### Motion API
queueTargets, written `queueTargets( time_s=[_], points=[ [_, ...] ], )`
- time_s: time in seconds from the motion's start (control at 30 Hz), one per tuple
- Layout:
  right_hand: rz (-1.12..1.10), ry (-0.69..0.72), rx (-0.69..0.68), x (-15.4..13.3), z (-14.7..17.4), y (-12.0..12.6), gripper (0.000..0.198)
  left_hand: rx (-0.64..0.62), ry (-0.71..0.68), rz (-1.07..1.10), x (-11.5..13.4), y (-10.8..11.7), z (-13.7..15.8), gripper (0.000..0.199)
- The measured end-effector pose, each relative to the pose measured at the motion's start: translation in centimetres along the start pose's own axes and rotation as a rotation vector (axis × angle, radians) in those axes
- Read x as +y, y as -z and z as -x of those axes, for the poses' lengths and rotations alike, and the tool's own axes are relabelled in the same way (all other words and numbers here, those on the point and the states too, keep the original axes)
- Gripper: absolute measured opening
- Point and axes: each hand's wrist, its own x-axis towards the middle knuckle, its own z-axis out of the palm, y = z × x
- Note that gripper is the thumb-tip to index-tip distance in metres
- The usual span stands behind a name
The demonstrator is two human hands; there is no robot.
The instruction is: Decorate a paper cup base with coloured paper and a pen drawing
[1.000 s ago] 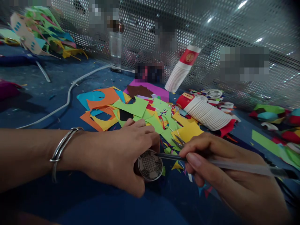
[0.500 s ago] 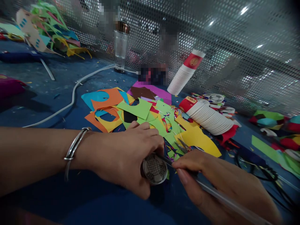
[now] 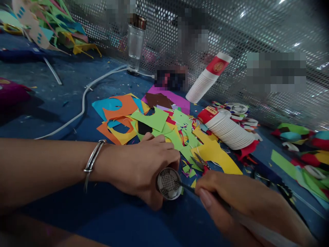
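Note:
My left hand [image 3: 144, 169], with a silver bangle at its wrist, is closed round a small round white piece [image 3: 169, 184]. The piece has a raised rim, like the bottom of a paper cup, and its face carries a black-lined grid and other dark marks. Between the thumb and fingers of my right hand [image 3: 231, 199] is a slim pen [image 3: 189, 187] with a dark tip end and a pale, see-through barrel. Its tip is at the right rim of the round piece; I cannot tell whether they touch. Just beyond my right hand lie scissors [image 3: 202, 162], partly hidden.
Cut coloured paper [image 3: 154, 120] covers the blue table's middle. One stack of paper cups [image 3: 203, 85] leans at the back; another stack [image 3: 231, 132] lies at right. A clear bottle [image 3: 135, 48] stands by the perforated metal screen. A white cable [image 3: 84, 99] runs along the left.
My right hand and the pen have shifted slightly, and the pen tip is now at the round piece's right rim rather than its upper right. The camera view has moved slightly.

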Motion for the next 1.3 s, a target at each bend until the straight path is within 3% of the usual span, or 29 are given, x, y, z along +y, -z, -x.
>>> queueTargets(
  time_s=[0.03,0.13,0.27,0.37,0.47,0.73,1.03,1.3],
  points=[
    [-0.018,-0.029,-0.076,-0.2,-0.8,0.4,0.008,0.001,-0.005,0.005,0.0,0.0,0.0,0.043],
    [-0.172,-0.025,-0.210,-1.1,-3.7,1.4,0.024,0.012,0.007,0.032,0.1,0.0,0.1,0.043],
    [-0.434,-0.118,-0.335,-1.0,-5.6,0.8,0.030,0.012,0.026,0.059,0.1,0.0,0.1,0.044],
    [-0.666,-0.256,-0.372,-0.3,-5.2,-0.6,0.028,0.014,0.008,0.037,0.0,0.0,0.0,0.045],
    [-0.765,-0.263,-0.328,0.1,-4.7,-1.9,0.027,-0.002,0.008,0.035,0.0,0.1,-0.1,0.042],
    [-0.567,-0.062,-0.110,0.2,-5.0,-2.2,0.019,-0.011,0.027,0.059,-0.3,-0.2,-0.1,0.046],
    [-0.608,-0.198,-0.160,1.0,-3.4,-1.3,0.023,-0.025,0.040,0.079,0.0,-0.1,-0.2,0.040],
    [-0.567,-0.151,-0.129,0.6,-3.9,-0.6,0.033,-0.006,0.034,0.050,0.2,0.0,0.1,0.039]
  ],
)
